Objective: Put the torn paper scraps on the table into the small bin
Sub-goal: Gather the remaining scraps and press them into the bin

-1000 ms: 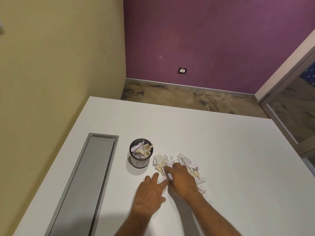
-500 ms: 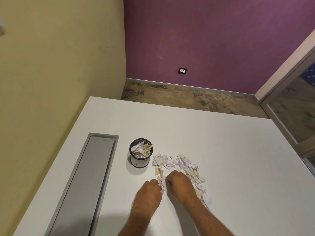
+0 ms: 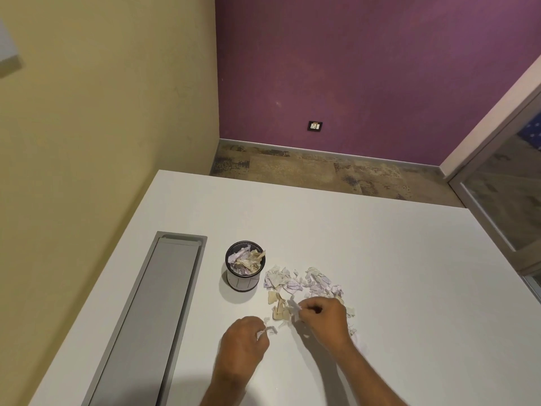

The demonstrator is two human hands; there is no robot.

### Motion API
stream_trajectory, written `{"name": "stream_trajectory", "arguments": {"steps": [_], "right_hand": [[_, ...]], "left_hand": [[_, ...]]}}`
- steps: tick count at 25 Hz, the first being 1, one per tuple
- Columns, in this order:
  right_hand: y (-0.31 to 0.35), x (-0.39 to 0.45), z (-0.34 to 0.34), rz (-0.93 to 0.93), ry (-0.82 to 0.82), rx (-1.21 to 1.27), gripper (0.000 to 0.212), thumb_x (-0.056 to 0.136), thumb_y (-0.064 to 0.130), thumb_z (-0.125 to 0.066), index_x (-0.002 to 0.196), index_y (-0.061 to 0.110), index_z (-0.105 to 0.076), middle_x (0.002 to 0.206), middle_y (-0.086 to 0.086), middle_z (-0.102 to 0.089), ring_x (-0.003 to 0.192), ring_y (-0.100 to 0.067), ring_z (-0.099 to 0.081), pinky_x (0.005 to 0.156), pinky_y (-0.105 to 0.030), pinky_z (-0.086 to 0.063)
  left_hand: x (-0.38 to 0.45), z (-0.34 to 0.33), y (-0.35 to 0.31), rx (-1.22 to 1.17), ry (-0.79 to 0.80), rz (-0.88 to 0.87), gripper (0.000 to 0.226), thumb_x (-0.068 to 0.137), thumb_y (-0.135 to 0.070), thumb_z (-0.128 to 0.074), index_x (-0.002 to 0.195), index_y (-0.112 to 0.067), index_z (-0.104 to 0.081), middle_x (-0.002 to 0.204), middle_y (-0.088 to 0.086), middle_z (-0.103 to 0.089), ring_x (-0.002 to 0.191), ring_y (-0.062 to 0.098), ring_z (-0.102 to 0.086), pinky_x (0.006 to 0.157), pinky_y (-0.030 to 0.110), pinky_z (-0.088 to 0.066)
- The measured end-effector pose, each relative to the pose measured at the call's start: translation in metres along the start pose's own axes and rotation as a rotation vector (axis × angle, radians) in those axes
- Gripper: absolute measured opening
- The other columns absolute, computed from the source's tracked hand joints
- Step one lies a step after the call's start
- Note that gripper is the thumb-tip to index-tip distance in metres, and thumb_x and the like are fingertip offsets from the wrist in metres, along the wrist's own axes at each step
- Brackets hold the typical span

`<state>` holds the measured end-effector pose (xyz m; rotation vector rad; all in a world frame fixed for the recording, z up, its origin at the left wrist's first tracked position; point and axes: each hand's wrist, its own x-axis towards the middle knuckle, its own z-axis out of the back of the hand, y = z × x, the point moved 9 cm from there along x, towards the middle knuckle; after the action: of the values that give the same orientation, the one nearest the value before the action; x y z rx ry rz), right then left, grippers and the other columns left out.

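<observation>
Both hands are shown at the near edge of the scatter of torn white, lilac and beige paper scraps (image 3: 295,284) on the white table (image 3: 380,244). Left hand (image 3: 244,341): fingers curled, a small white scrap (image 3: 263,332) pinched at the fingertips. Right hand (image 3: 323,320): fingers closed on another white scrap (image 3: 294,306), held just above the pile. Small round black mesh bin (image 3: 245,266): placed upright just left of the scatter and already heaped with crumpled paper to its rim — part of the work is thus judged done. A sizeable share is left: the scatter extends from beside the bin to under and behind the right hand, and neither held scrap has yet been carried over. A long grey recessed panel (image 3: 158,317) is set into the table further left — well apart from the scraps.
</observation>
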<state>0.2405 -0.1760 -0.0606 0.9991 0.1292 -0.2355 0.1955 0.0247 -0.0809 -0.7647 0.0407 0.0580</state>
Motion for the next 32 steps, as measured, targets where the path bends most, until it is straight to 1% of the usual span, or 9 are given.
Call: {"name": "stream_trajectory", "arguments": {"steps": [4,8,11,13,17,20,26,29,32], "right_hand": [[0.035,0.007,0.005,-0.020,0.002,0.313,0.020,0.070,-0.006,-0.073,0.067,0.013,-0.077,0.061,-0.006,-0.069,0.057,-0.013,-0.062,0.055,-0.024,-0.052],[0.096,0.022,-0.006,0.110,0.031,0.306,0.016,0.069,-0.001,-0.077,0.071,0.015,-0.078,0.062,-0.002,-0.073,0.056,-0.009,-0.064,0.055,-0.019,-0.052],[0.139,0.034,-0.021,0.261,0.007,0.041,0.013,0.071,0.007,-0.072,0.075,0.017,-0.079,0.069,0.002,-0.076,0.062,-0.008,-0.068,0.061,-0.017,-0.053],[0.165,0.040,-0.040,0.404,0.033,-0.277,0.014,0.076,0.010,-0.065,0.080,0.015,-0.077,0.077,0.000,-0.076,0.070,-0.013,-0.068,0.066,-0.019,-0.052],[0.184,0.041,-0.105,0.638,0.286,-0.874,0.012,0.084,0.011,-0.057,0.088,0.006,-0.067,0.091,-0.015,-0.068,0.082,-0.034,-0.065,0.063,-0.033,-0.044],[0.176,0.046,-0.135,0.611,0.458,-1.007,0.013,0.085,0.006,-0.055,0.095,0.004,-0.064,0.096,-0.016,-0.067,0.085,-0.036,-0.064,0.063,-0.033,-0.042],[0.156,0.072,-0.163,0.515,0.606,-1.172,0.014,0.086,0.007,-0.057,0.098,0.005,-0.064,0.107,-0.015,-0.065,0.095,-0.033,-0.063,0.071,-0.032,-0.047],[0.147,0.078,-0.173,0.477,0.641,-1.229,0.018,0.085,0.002,-0.056,0.101,0.002,-0.062,0.112,-0.017,-0.063,0.099,-0.035,-0.063,0.076,-0.036,-0.050],[0.142,0.078,-0.180,0.462,0.705,-1.298,0.015,0.085,0.005,-0.055,0.098,0.002,-0.062,0.107,-0.015,-0.065,0.096,-0.033,-0.063,0.072,-0.032,-0.047]], "left_hand": [[0.011,0.043,-0.013,-0.277,-0.242,-0.032,0.015,0.072,-0.008,-0.076,0.079,-0.020,-0.074,0.082,-0.013,-0.073,0.070,0.003,-0.067,0.066,0.017,-0.056],[0.029,0.091,-0.027,-0.502,-0.404,-0.015,0.034,0.073,-0.008,-0.079,0.097,-0.031,-0.071,0.089,-0.027,-0.071,0.081,-0.004,-0.069,0.068,0.011,-0.057],[0.046,0.119,-0.027,-0.582,-0.467,0.038,0.029,0.072,-0.016,-0.080,0.090,-0.037,-0.072,0.087,-0.029,-0.071,0.079,-0.005,-0.070,0.067,0.006,-0.053],[0.056,0.130,-0.020,-0.595,-0.481,0.107,0.023,0.071,-0.018,-0.080,0.080,-0.038,-0.074,0.081,-0.028,-0.072,0.072,-0.006,-0.070,0.062,0.005,-0.051],[0.075,0.147,-0.015,-0.501,-0.519,0.139,0.021,0.072,-0.010,-0.079,0.079,-0.029,-0.077,0.074,-0.017,-0.073,0.070,0.000,-0.069,0.067,0.019,-0.057],[0.081,0.154,-0.002,-0.501,-0.546,0.171,0.019,0.071,-0.010,-0.079,0.079,-0.027,-0.078,0.074,-0.017,-0.073,0.072,-0.001,-0.068,0.071,0.016,-0.055],[0.077,0.157,0.026,-0.553,-0.566,0.247,0.018,0.075,-0.011,-0.078,0.080,-0.028,-0.077,0.076,-0.020,-0.072,0.074,-0.006,-0.066,0.070,0.009,-0.053],[0.076,0.159,0.040,-0.566,-0.567,0.289,0.017,0.076,-0.014,-0.078,0.080,-0.030,-0.077,0.075,-0.018,-0.073,0.073,-0.004,-0.067,0.070,0.015,-0.053],[0.076,0.159,0.049,-0.577,-0.568,0.319,0.017,0.076,-0.016,-0.077,0.080,-0.032,-0.077,0.075,-0.017,-0.074,0.073,-0.004,-0.067,0.071,0.020,-0.054]]}}
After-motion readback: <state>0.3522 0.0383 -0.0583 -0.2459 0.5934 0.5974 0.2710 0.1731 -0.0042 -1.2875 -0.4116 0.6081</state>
